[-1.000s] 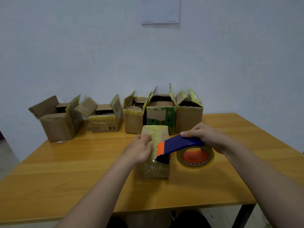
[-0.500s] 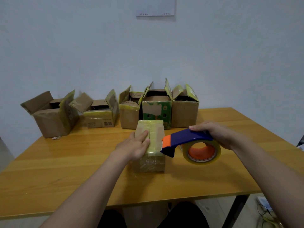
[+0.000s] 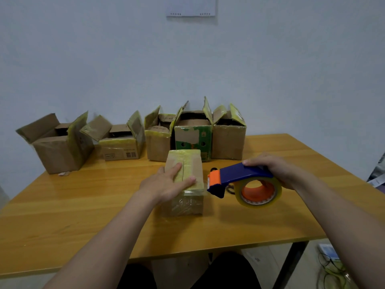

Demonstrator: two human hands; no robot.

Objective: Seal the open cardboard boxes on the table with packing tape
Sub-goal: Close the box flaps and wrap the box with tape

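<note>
A small closed cardboard box, its top covered in yellowish tape, stands in the middle of the wooden table. My left hand presses flat on the near part of its top, fingers straight. My right hand grips the blue handle of a tape dispenser with an orange head and a clear tape roll, held just right of the box and a little above the table. Several open boxes line the back: a large brown one, a low one, a narrow one, a green one, a brown one.
A white wall rises behind the boxes with a paper sheet pinned high up. A small scrap lies by the leftmost box. Cables and clutter lie on the floor at the right, past the black table leg.
My right hand has drawn the tape dispenser off the box's top to the right. My left hand went from curled over the box to flat on its top. The camera tilted down slightly.
</note>
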